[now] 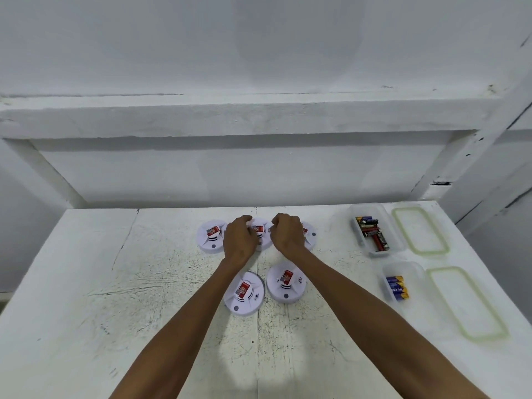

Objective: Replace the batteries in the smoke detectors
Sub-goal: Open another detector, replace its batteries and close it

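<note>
Several round white smoke detectors with red labels lie on the white table (pixel 86 283). In the back row, one detector (pixel 209 236) is at the left, a middle detector (pixel 260 230) sits between my hands, and a third (pixel 310 236) is mostly hidden behind my right hand. Two more lie nearer: a front left detector (pixel 244 293) and a front right detector (pixel 286 281). My left hand (pixel 240 240) curls over the middle detector's left side. My right hand (pixel 288 234) is closed against its right side.
At the right, a clear tub (pixel 374 230) holds mixed red and black batteries, its green-rimmed lid (pixel 420 230) beside it. A nearer tub (pixel 398 283) holds blue batteries, with its lid (pixel 466 303) alongside. A white ledge and wall rise behind the table.
</note>
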